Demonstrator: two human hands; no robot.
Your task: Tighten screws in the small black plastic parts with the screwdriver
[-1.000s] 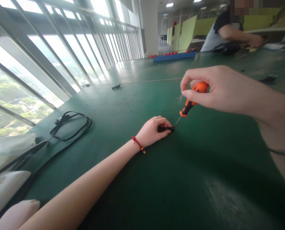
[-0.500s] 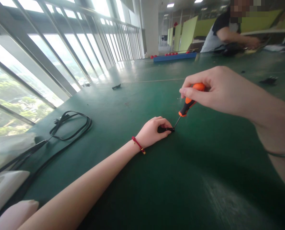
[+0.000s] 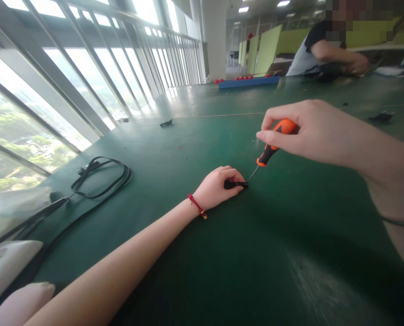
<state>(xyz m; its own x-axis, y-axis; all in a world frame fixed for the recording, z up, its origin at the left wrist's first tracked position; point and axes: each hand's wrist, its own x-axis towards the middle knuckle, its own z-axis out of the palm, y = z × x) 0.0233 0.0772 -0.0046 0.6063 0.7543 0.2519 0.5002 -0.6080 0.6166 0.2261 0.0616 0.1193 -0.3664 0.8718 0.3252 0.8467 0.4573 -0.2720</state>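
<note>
My left hand (image 3: 217,186) rests on the green table (image 3: 242,253) with its fingers pinched round a small black part (image 3: 235,184). A red bracelet sits on that wrist. Above it, my right hand (image 3: 303,131) is closed on the orange and black handle of a screwdriver (image 3: 273,145). The thin metal shaft slants down to the left and its tip meets the right end of the black part.
A looped black cable (image 3: 100,176) lies at the left, by the window rail. A small black piece (image 3: 166,122) lies farther back, another (image 3: 380,117) at the right. A blue strip with red knobs (image 3: 247,81) is at the far edge, where another person (image 3: 324,50) works.
The right hand has shifted slightly on the screwdriver handle and sits a little lower in the picture. The left hand and the black part have stayed in place.
</note>
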